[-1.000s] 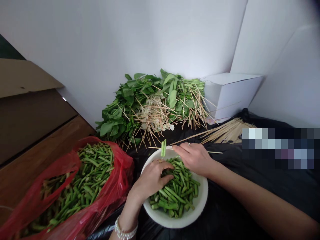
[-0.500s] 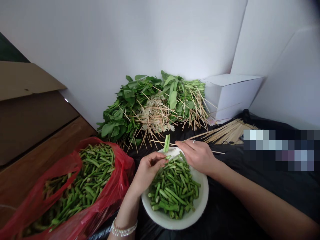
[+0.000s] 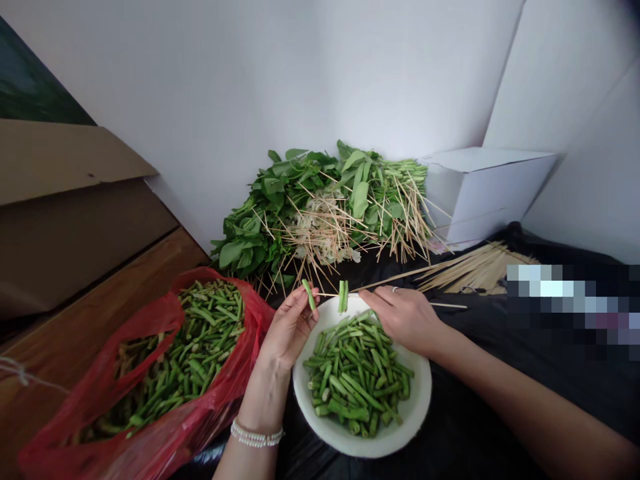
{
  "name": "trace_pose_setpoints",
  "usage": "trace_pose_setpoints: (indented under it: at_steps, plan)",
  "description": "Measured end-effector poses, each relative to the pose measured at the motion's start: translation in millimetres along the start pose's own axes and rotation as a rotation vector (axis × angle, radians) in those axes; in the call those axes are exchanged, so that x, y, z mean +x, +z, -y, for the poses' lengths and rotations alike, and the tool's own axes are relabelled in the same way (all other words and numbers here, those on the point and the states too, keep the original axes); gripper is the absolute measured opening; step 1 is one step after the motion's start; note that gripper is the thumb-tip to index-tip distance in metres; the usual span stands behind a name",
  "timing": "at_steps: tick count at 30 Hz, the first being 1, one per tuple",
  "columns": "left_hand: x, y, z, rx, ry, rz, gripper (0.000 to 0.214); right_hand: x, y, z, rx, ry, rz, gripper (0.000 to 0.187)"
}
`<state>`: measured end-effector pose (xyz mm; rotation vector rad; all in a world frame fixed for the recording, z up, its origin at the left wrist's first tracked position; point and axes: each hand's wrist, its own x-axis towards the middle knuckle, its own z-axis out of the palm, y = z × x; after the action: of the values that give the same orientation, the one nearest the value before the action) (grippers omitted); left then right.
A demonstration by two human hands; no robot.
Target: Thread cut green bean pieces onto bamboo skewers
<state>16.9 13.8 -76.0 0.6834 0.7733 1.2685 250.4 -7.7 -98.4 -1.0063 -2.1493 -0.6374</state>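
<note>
My left hand (image 3: 290, 327) pinches a short green bean piece (image 3: 309, 295) at the tip of a thin wooden skewer (image 3: 327, 295); whether the tip has pierced it I cannot tell. Green bean pieces (image 3: 343, 296) sit side by side, threaded crosswise on that skewer. My right hand (image 3: 405, 320), a ring on one finger, is closed around the skewer, whose tail sticks out beyond it to the right. Below both hands stands a white bowl (image 3: 363, 448) holding many cut bean pieces (image 3: 355, 387).
A red plastic bag (image 3: 255, 320) full of cut beans lies at left, near a cardboard box (image 3: 75, 233). Skewered leafy greens (image 3: 250, 227) and pale skewered pieces (image 3: 320, 227) are heaped behind. Loose skewers (image 3: 475, 263) lie at right, before a white box (image 3: 490, 193).
My left hand has risen from the bowl with a bean piece, up to the skewer's tip. My right hand still holds the skewer. The whole view has shifted slightly.
</note>
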Motion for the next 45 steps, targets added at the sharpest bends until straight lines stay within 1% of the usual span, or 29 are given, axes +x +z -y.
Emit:
trace_pose_setpoints:
  at_steps: [3,9,16,25,31,37,41,45]
  plan:
    - [0.6,-0.6,0.0,0.002,0.014,-0.019,0.021,-0.4,0.8,0.3,-0.003,-0.002,-0.005,0.031]
    - [-0.6,-0.1,1.6,0.027,0.023,-0.011,0.022,-0.9,1.6,0.4,-0.015,-0.009,-0.021,0.031]
    - [0.6,0.4,3.2,0.048,0.08,-0.067,0.023,-1.3,1.1,0.2,-0.034,-0.02,-0.012,0.032]
    - [1.9,-1.4,4.7,0.069,0.108,-0.078,0.034,-1.8,2.0,0.4,-0.047,-0.018,-0.018,0.032]
    - [3.0,1.2,7.8,0.094,0.181,-0.088,0.032,-2.1,1.9,2.9,0.006,-0.018,-0.003,0.03]
    - [1.1,2.4,8.1,0.126,0.182,-0.068,0.039,-2.7,2.7,2.0,0.033,-0.007,-0.014,0.03]
    - [0.2,1.1,6.3,0.12,0.138,-0.076,0.031,-2.8,2.8,1.6,0.055,0.003,-0.032,0.031]
    - [-0.4,1.9,4.1,0.101,0.09,-0.072,0.032,-2.5,2.3,1.2,0.079,-0.017,-0.031,0.032]
